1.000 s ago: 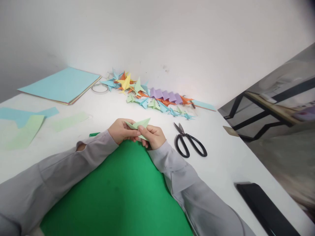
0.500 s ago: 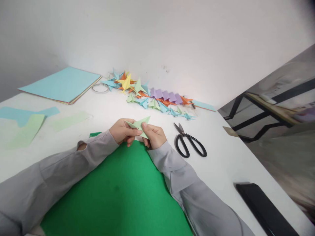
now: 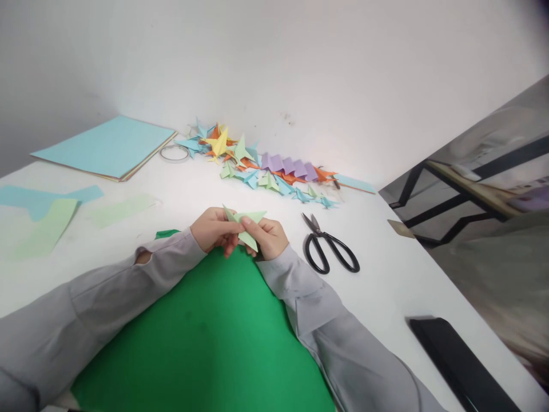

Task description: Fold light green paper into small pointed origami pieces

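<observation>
A small folded piece of light green paper with pointed flaps is held between both hands above the near part of the white table. My left hand pinches its left side, thumb on top. From the right, my right hand grips it with the thumb pressed on its middle, and the two thumbs nearly meet. One point of the paper sticks up at the left, another points right, and a third hangs down toward me. The fingers beneath the paper are partly hidden.
Black-handled scissors lie right of my hands. Folded paper shapes line the wall. Blue sheets, a tape ring and paper scraps are left. A black object lies near right; green cloth is below my arms.
The light green paper has turned between my fingers, so its right point now lies lower and another point hangs further down. My thumbs have moved closer together.
</observation>
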Tool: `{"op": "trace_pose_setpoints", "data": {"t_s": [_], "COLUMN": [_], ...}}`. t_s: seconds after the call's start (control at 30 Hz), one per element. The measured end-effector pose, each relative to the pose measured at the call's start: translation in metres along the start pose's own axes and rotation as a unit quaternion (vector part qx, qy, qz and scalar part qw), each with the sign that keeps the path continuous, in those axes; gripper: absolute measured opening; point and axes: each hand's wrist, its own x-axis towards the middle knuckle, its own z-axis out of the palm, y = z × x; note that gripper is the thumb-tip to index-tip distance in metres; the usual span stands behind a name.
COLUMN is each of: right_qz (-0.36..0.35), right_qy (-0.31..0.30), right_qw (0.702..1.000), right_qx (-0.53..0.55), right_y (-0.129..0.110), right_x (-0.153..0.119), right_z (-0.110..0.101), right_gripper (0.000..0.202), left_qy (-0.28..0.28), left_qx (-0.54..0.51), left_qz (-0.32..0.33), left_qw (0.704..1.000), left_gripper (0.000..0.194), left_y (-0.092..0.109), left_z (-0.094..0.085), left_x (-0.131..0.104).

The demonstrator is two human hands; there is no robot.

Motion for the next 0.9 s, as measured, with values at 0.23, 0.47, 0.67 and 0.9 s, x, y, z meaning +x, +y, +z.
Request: {"op": "trace_pose_setpoints", "data": {"t_s": [0.23,0.47,0.67,0.9], "right_qz": [-0.019,-0.002,0.004,-0.034], "right_qy": [-0.053,-0.054,-0.038,-0.063], "right_qw": [0.998,0.996,0.996,0.997], "right_qx": [-0.015,0.073,0.075,0.009], "right_y": [0.0002,0.0057,0.0047,0.0022], "right_x": [-0.0002,0.0039,0.0054,0.0016], "right_z": [-0.0056,-0.0066,-0.0051,-0.0029], "right_gripper": [0.047,0.044,0.047,0.047], "left_qy": [-0.032,-0.028,0.003,0.013], "left_qx": [0.031,0.043,0.025,0.060], "left_qz": [0.033,0.048,0.032,0.067], "left_qw": [0.998,0.998,0.999,0.996], "left_gripper": [0.030,0.028,0.035,0.035], "left_y": [0.0013,-0.0003,-0.0016,-0.0047], "left_z": [-0.0002,-0.0006,0.0003,-0.0001], "left_x": [-0.0033,-0.0021,-0.0007,-0.0018]}}
